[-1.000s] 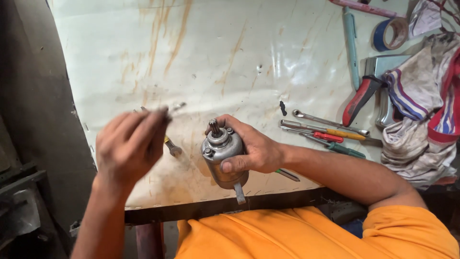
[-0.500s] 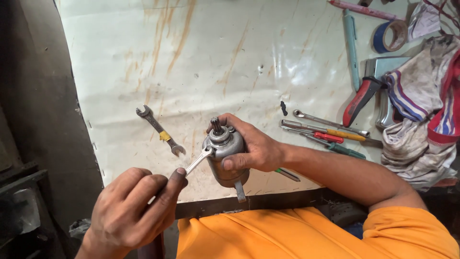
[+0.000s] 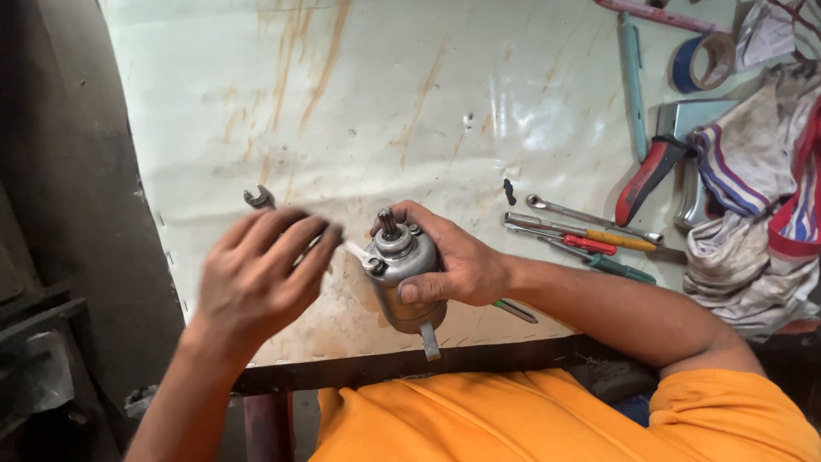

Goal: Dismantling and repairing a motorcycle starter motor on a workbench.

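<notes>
My right hand [image 3: 457, 265] grips a small grey cylindrical motor [image 3: 402, 278] upright over the table's near edge, its splined shaft pointing up. My left hand [image 3: 256, 278] is blurred just left of the motor and holds a small silver spanner [image 3: 355, 252]. The spanner's far end sits at a bolt on the motor's top rim. Another open-end spanner [image 3: 259, 198] lies on the table behind my left hand, mostly hidden by it.
A stained white sheet covers the table [image 3: 385, 103]. Right of the motor lie several screwdrivers and a wrench [image 3: 590, 233]. Farther right are a red-handled hatchet [image 3: 654, 167], a blue tape roll [image 3: 703, 62] and striped rags [image 3: 753, 214]. A dark edge runs along the table's left side.
My left hand has risen from below the table edge to beside the motor, bringing the silver spanner's end onto the motor's top. It now covers most of the spanner lying on the table.
</notes>
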